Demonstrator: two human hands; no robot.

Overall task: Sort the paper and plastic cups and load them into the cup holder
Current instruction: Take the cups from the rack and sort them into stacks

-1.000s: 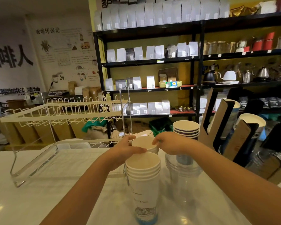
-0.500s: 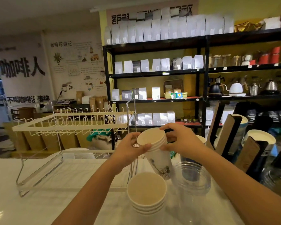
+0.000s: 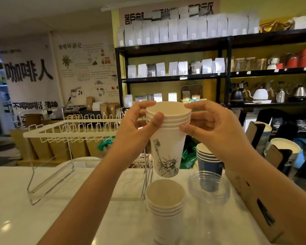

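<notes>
Paper cups, nested, are gripped at their rims by both hands, left hand and right hand.

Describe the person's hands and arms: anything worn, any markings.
Both the left hand and right hand are bare, with no gloves or visible rings. Both forearms are bare too; no sleeves, watch or bracelets show. Fingernails are short and unpainted.
</notes>
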